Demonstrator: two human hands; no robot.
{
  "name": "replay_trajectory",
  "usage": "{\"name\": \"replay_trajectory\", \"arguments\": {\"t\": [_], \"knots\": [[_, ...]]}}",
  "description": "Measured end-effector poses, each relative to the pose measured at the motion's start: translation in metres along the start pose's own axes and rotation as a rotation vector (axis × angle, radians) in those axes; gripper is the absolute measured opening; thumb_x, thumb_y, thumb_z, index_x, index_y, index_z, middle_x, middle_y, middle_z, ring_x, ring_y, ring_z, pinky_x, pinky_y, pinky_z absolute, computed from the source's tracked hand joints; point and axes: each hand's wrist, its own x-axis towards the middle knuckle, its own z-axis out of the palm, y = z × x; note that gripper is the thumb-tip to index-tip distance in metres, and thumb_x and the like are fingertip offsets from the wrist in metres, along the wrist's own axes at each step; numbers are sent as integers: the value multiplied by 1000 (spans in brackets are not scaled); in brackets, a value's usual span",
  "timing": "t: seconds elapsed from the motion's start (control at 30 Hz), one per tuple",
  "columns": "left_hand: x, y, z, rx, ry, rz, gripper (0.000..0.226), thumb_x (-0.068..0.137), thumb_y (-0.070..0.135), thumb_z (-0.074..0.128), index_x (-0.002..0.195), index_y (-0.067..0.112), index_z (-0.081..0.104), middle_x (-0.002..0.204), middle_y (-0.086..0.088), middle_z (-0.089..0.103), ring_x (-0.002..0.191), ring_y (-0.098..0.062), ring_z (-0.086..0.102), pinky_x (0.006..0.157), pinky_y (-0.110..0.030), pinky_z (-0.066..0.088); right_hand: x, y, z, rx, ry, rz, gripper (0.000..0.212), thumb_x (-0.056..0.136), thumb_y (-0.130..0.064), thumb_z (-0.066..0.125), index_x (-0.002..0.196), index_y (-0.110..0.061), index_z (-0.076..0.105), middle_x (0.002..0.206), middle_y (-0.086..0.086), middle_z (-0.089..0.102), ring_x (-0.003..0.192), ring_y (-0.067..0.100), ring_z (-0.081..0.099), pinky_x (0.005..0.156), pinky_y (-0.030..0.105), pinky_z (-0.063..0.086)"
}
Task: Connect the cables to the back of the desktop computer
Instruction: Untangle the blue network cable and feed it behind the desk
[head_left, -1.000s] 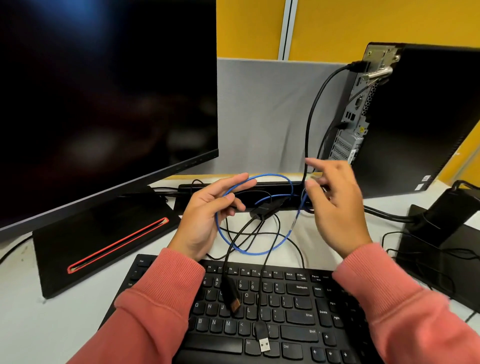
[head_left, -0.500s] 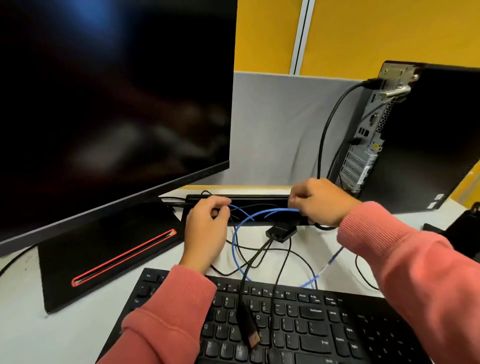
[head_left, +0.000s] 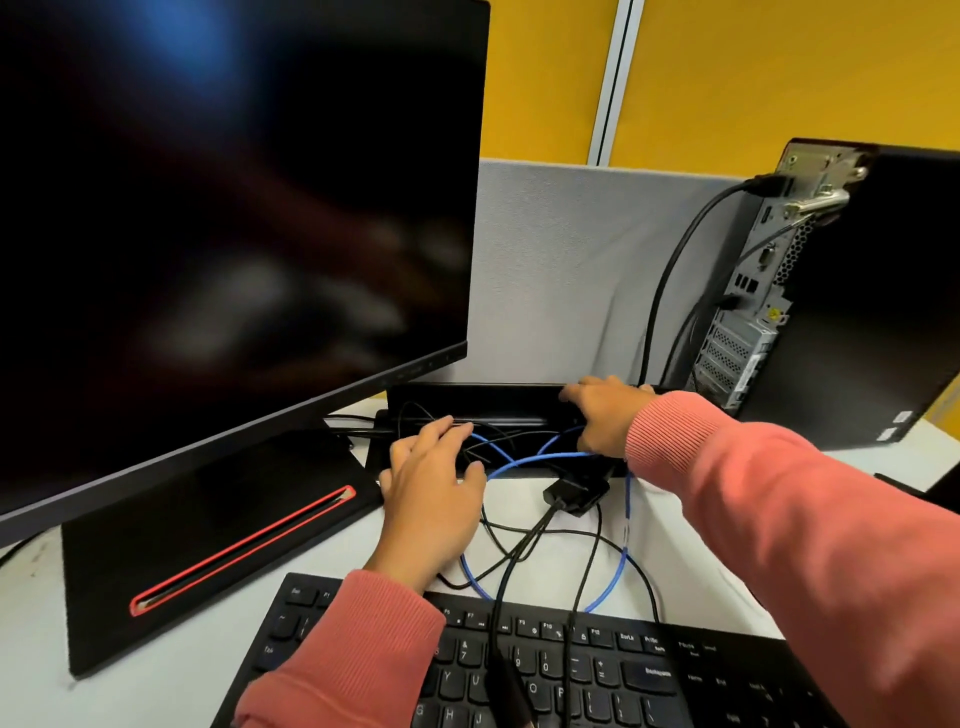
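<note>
Both hands down at the black cable tray (head_left: 493, 402) behind the keyboard. Left hand (head_left: 431, 483) lying flat over the tangle at about 11 o'clock from the black keyboard (head_left: 649, 675), fingers spread and fairly straight, resting on thin black leads. Right hand (head_left: 605, 415) curled over the tray's right end; cannot tell whether clamped on a lead or just hooked on the edge.

Blue round network cable (head_left: 621, 566) looping limp across the white desk (head_left: 41, 675) between hands and keyboard, touching the black leads. Black boxy adapter plug (head_left: 576, 493) lying just below the right hand. Black tower computer (head_left: 883, 291) upright at 2 o'clock, perforated metal back panel (head_left: 753, 322) facing in, thick black cord already seated near its top.

Handling, by the look: light, floppy, springy cable, likely to snag in the knot. Best pinched at the stiff connector end, not mid-loop; latch tab probably fragile. Big dark monitor (head_left: 234, 208) standing at 10 o'clock.
</note>
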Motion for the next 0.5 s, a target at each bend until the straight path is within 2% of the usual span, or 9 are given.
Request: {"name": "replay_trajectory", "arguments": {"t": [0.07,0.13,0.2,0.3,0.43,0.5], "knots": [[0,0,0,4,-11,3,50,103,32,50,153,34,41,162,15,29,147,-11,17,119,-39,16,4,0,-2,-19,1,-5,61,92,-27,63,149,-24,42,146,1,42,137,28,38,110,54,33],[1,-1,1,10,-12,3,51,103,33,50,154,34,39,163,15,27,148,-12,15,119,-38,16,8,-3,-6,-109,-25,-21,44,94,-35,64,135,-22,60,136,2,47,129,29,44,99,44,41],[1,-3,1,17,-8,6,53,103,33,50,154,35,38,163,15,25,148,-12,14,118,-38,16,13,-4,-8,-143,-32,-27,35,94,-37,64,122,-16,69,127,5,56,117,29,54,89,37,48],[2,-3,1,17,-13,11,53,104,34,49,155,37,35,164,16,23,148,-12,14,118,-39,16,16,-4,-18,-21,-22,6,32,94,-33,60,110,-7,68,112,9,68,96,28,63,84,36,55],[2,-4,3,33,-31,28,56,102,35,52,155,39,34,165,15,22,148,-13,14,116,-39,16,4,-4,-46,190,46,74,34,92,-30,62,117,-7,67,116,8,65,110,32,61,82,29,45],[3,-4,4,48,-37,30,56,102,35,52,154,40,34,165,16,21,148,-13,15,115,-40,17,3,1,-57,336,29,75,26,88,-28,64,103,-8,71,101,8,70,95,29,63,72,28,45]]}}
